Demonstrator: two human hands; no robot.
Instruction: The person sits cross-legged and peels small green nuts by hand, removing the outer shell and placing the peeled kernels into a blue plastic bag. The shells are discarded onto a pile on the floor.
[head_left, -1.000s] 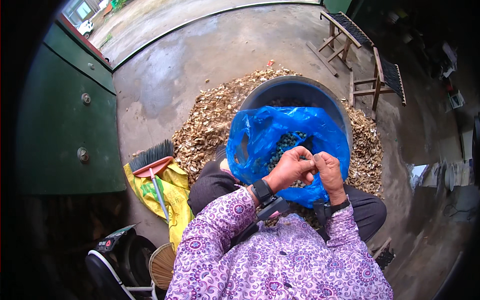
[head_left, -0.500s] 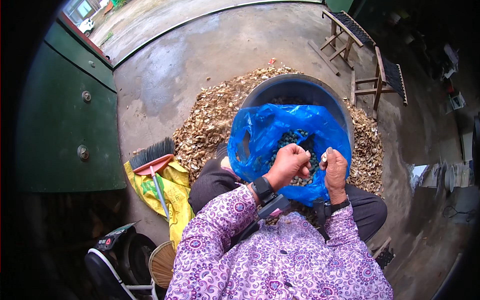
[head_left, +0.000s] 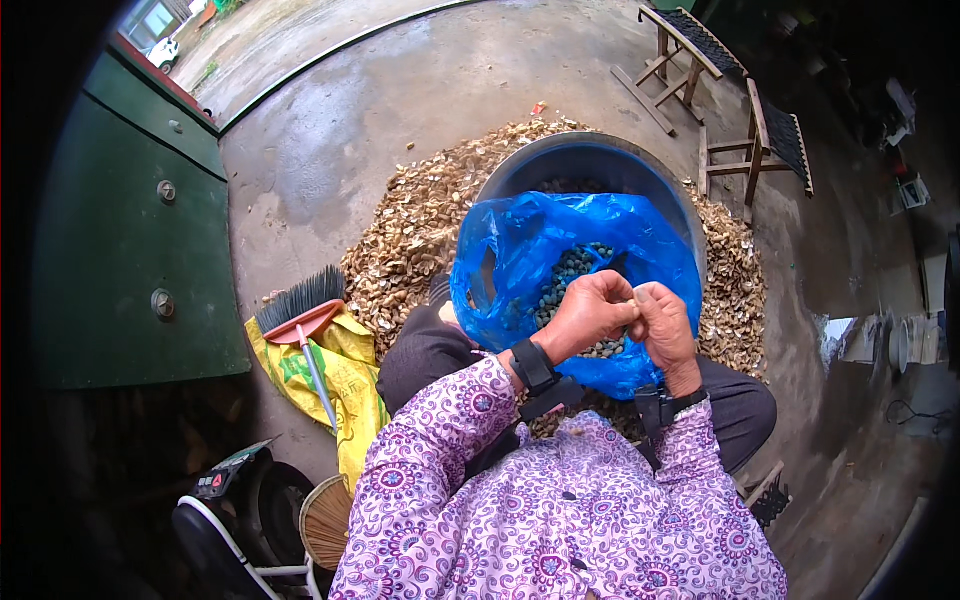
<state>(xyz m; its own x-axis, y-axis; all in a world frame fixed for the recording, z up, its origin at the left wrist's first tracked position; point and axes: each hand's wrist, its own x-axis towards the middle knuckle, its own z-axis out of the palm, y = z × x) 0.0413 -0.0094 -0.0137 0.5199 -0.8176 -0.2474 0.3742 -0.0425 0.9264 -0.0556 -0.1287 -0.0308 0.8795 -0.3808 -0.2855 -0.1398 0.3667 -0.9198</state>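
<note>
My left hand and my right hand meet above an open blue plastic bag. Both are closed, thumbs and fingers pinched together on a small pale peanut, which the fingertips mostly cover. Inside the bag lie many small round kernels, tinted blue by the plastic. The bag rests in a wide metal basin between my knees, its edge spread out over the near side. Loose tan peanut shells are heaped around the basin on the floor.
On the left, a broom lies over a yellow sack, below a green metal door. A round straw brush is at lower left. Two wooden folding stools stand at the upper right.
My hands, apart half a second ago, have come together at the fingertips. The right hand has moved left toward the left one, and the view has shifted slightly.
</note>
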